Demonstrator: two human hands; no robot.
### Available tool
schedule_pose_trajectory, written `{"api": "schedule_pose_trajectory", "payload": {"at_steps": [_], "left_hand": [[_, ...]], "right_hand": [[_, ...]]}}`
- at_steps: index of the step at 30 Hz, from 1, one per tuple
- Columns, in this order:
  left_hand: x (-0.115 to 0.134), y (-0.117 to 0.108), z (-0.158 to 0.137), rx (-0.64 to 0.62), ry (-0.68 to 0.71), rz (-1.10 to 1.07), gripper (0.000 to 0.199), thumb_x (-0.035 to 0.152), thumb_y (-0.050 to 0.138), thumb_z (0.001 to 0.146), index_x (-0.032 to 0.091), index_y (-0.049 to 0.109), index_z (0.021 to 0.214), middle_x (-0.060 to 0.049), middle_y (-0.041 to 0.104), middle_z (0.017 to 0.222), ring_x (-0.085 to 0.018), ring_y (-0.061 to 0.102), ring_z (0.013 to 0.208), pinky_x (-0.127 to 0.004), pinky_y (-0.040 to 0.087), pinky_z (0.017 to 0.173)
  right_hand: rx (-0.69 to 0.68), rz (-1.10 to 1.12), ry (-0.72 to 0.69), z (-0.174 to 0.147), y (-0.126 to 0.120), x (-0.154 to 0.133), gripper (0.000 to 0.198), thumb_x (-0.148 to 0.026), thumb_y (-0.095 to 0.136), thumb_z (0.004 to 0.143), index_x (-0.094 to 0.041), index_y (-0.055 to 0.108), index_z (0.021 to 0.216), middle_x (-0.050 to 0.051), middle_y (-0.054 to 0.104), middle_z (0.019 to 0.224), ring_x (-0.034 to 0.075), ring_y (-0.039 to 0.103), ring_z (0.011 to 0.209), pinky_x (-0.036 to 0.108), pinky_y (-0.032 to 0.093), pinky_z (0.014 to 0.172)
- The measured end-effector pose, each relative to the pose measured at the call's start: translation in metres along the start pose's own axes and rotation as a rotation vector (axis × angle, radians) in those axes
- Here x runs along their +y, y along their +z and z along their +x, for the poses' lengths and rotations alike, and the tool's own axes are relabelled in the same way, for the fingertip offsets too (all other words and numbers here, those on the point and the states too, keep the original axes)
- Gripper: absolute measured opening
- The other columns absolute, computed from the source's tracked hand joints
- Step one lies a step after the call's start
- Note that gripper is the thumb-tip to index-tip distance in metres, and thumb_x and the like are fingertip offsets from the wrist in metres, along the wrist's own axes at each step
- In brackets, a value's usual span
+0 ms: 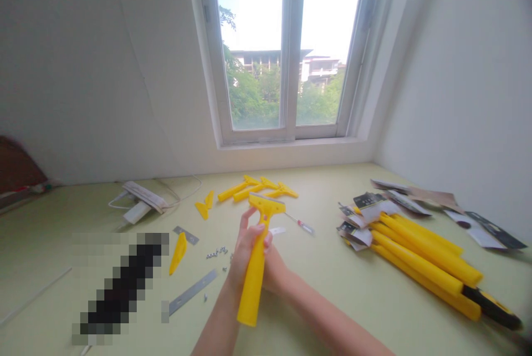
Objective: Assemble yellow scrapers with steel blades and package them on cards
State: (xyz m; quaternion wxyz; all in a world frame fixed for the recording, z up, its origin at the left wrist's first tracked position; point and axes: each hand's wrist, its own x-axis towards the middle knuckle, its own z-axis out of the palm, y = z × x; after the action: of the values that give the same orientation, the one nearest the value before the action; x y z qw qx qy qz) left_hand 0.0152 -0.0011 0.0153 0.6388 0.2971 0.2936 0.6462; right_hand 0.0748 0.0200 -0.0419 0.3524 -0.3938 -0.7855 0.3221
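Observation:
A yellow scraper (pixel 251 284) is held up above the table with its broad head pointing away and its handle toward me. My left hand (pixel 244 248) is closed around it, thumb near the neck. My right hand (pixel 275 270) is pressed close behind the handle, fingertips at the neck; most of its fingers are hidden. A grey blade edge shows along the top of the scraper's head. Left of my hands lie small screws (pixel 216 253), a long metal blade (pixel 193 291), a shorter blade (pixel 187 235) and a yellow cover piece (pixel 178 254).
Several yellow scrapers (pixel 251 188) lie near the window wall, beside two small yellow pieces (pixel 204 206). A screwdriver (pixel 305 227) rests right of centre. Yellow handles with card labels (pixel 424 250) are piled at right. A power strip (pixel 143 198) and a pixelated dark object (pixel 122 289) are at left.

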Motion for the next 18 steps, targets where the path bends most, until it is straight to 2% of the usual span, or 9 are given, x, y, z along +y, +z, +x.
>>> {"api": "schedule_pose_trajectory", "payload": {"at_steps": [3, 6, 11, 14, 18], "left_hand": [[-0.002, -0.002, 0.001, -0.026, -0.018, 0.006, 0.050, 0.025, 0.056, 0.063, 0.030, 0.035, 0.109, 0.005, 0.048, 0.074, -0.001, 0.041, 0.042, -0.012, 0.029, 0.035], [-0.006, -0.005, 0.005, -0.045, -0.035, 0.000, 0.050, 0.025, 0.055, 0.064, 0.029, 0.033, 0.109, 0.004, 0.048, 0.075, -0.002, 0.041, 0.042, -0.013, 0.029, 0.036], [-0.017, -0.009, 0.011, -0.038, -0.090, 0.045, 0.050, 0.023, 0.054, 0.062, 0.029, 0.032, 0.107, 0.003, 0.050, 0.080, -0.002, 0.044, 0.042, -0.014, 0.029, 0.037], [-0.027, -0.010, 0.013, -0.045, -0.151, 0.101, 0.051, 0.023, 0.054, 0.061, 0.027, 0.032, 0.107, 0.004, 0.050, 0.076, -0.003, 0.045, 0.042, -0.015, 0.030, 0.037], [-0.039, -0.010, 0.012, -0.078, -0.211, 0.189, 0.055, 0.024, 0.054, 0.060, 0.025, 0.030, 0.109, 0.004, 0.051, 0.069, -0.006, 0.047, 0.041, -0.016, 0.031, 0.036]], "right_hand": [[0.007, -0.019, 0.003, -0.001, -0.021, 0.010, 0.012, -0.022, 0.045, 0.072, -0.021, 0.057, 0.072, 0.003, 0.060, 0.075, 0.017, 0.051, 0.070, 0.026, 0.037, 0.061], [0.108, -0.084, 0.095, 0.001, -0.058, 0.030, 0.010, -0.020, 0.050, 0.067, -0.020, 0.054, 0.058, 0.001, 0.057, 0.064, 0.016, 0.050, 0.064, 0.026, 0.036, 0.060], [0.325, -0.143, 0.230, -0.001, -0.121, 0.053, 0.012, -0.027, 0.045, 0.073, -0.020, 0.053, 0.067, 0.004, 0.057, 0.067, 0.018, 0.050, 0.065, 0.030, 0.035, 0.062], [0.399, -0.119, 0.130, -0.006, -0.130, 0.043, 0.013, -0.028, 0.042, 0.077, -0.020, 0.052, 0.075, 0.004, 0.057, 0.076, 0.018, 0.050, 0.070, 0.029, 0.036, 0.064], [0.324, -0.115, -0.117, -0.010, -0.113, 0.019, 0.011, -0.020, 0.042, 0.079, -0.021, 0.052, 0.075, 0.004, 0.055, 0.076, 0.017, 0.049, 0.074, 0.027, 0.037, 0.067]]}}
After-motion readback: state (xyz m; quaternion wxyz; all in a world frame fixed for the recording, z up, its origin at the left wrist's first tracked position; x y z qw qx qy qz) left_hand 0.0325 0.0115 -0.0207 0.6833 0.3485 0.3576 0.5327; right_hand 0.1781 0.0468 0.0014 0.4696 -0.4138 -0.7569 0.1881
